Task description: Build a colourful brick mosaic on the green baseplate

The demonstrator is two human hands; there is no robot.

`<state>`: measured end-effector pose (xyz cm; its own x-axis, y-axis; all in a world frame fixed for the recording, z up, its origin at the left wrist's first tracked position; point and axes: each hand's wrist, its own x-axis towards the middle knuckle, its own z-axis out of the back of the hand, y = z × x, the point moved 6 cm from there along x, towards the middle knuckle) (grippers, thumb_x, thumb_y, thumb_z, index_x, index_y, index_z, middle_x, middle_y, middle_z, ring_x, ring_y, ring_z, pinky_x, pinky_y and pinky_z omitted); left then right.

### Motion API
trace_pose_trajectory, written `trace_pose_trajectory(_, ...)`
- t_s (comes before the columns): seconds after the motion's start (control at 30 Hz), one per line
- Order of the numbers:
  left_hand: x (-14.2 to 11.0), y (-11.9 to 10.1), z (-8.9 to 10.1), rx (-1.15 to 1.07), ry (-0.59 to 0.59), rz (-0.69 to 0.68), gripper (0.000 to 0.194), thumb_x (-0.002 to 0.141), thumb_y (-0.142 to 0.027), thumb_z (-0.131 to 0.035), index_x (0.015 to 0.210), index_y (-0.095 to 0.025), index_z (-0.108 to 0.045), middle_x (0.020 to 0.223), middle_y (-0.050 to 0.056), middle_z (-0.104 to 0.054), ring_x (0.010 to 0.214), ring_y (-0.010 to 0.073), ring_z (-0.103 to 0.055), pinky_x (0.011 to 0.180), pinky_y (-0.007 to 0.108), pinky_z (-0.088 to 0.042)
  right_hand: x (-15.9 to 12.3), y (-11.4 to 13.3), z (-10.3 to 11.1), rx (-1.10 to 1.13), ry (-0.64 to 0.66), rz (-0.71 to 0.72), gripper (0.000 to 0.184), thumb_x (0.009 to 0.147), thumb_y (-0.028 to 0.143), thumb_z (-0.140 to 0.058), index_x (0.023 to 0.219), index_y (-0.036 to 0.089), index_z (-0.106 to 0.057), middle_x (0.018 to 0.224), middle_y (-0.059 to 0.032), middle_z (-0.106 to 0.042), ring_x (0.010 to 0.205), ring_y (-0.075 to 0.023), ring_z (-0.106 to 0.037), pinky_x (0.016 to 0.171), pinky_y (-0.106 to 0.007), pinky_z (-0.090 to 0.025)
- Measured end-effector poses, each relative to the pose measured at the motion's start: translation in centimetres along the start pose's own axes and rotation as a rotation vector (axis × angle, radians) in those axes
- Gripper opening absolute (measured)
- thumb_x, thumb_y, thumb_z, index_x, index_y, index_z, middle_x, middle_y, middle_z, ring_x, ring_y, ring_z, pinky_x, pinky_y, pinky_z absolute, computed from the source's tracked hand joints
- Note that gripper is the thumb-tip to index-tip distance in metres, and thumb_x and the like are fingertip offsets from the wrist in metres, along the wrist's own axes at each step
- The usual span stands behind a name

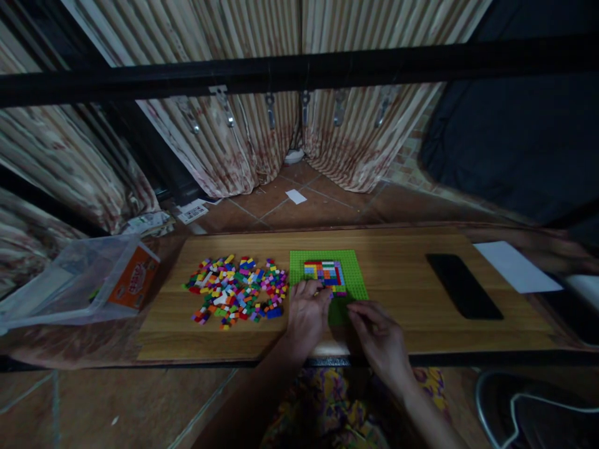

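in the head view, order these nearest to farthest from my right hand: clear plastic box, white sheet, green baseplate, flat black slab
From the right hand:
1. green baseplate, just ahead-left
2. flat black slab, right
3. white sheet, farther right
4. clear plastic box, far left

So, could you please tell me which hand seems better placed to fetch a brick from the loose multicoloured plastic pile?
Probably the left hand: it is over the green studded baseplate, on the side nearer the brick pile, while the right hand sits farther away.
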<state>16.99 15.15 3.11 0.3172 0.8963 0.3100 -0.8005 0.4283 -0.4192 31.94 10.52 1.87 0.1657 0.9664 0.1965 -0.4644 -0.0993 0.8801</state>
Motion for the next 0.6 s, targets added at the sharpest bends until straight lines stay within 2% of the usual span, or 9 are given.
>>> trace_pose_trajectory(0.23, -0.1, -0.3, 0.2, 0.044, -0.026, -0.041, 0.02, 0.091, -0.025, -0.049, 0.103, -0.024, -0.065, 0.106, 0.004, -0.063, 0.098, 0.0215, -0.051, 0.083, 0.038, -0.04, 2.1, 0.6, -0.4, -0.063, 0.004, 0.036, 0.026, 0.087, 0.039, -0.052, 0.096, 0.022, -0.07, 0.099, -0.0083, -0.064, 0.093, -0.0214, -0.061, 0.085, -0.037, -0.049)
trace_pose_trajectory(0.6, 0.3, -0.1, -0.1, 0.058, -0.068, -0.083, 0.018, 0.09, -0.024, -0.051, 0.102, -0.025, -0.065, 0.103, 0.002, -0.064, 0.094, 0.0203, -0.053, 0.083, 0.037, -0.043, 2.4, 0.1, -0.8, -0.022, 0.016, 0.026, 0.023, 0.086, 0.036, -0.053, 0.093, 0.021, -0.069, 0.099, -0.0077, -0.064, 0.093, -0.0207, -0.061, 0.086, -0.036, -0.048)
